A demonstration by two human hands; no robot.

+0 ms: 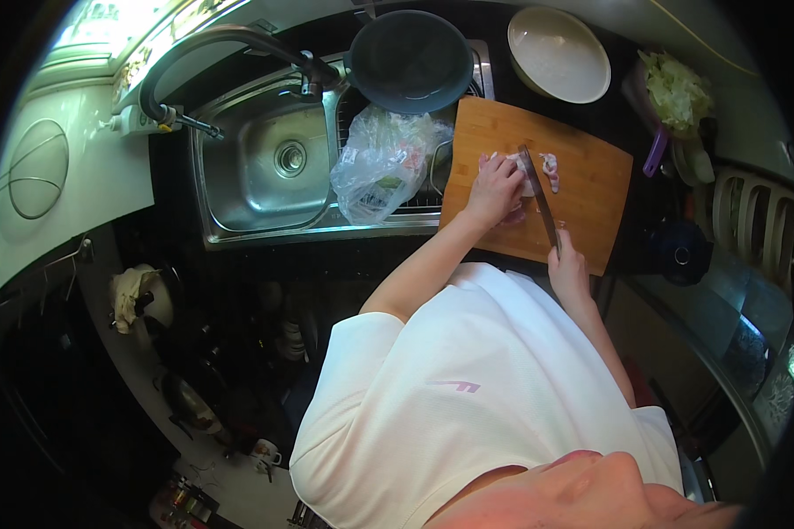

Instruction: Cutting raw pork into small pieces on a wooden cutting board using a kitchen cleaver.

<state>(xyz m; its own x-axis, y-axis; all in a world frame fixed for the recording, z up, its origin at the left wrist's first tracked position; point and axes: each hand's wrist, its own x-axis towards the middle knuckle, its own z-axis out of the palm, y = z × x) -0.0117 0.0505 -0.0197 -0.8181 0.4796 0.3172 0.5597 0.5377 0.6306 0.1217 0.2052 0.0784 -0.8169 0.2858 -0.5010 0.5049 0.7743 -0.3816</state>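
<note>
My right hand [570,266] grips the handle of a kitchen knife [540,192], its blade upright over a wooden cutting board [589,178]. Under my left hand [498,188] lies a piece of raw meat [515,215], pressed against the board by bent fingers. The blade stands at the right side of this meat, close to my left fingertips. A cut strip of pale pink, fatty meat [550,173] rests apart on the board, to the right of the knife. My left hand hides much of the larger piece.
Left of the board, a plastic bag [387,165] with food inside lies on a rack beside the steel sink [264,172]. Behind stand a dark pan [410,61] and a cream bowl [559,56]. Leafy vegetables [678,92] and a purple handle [656,152] are at the right.
</note>
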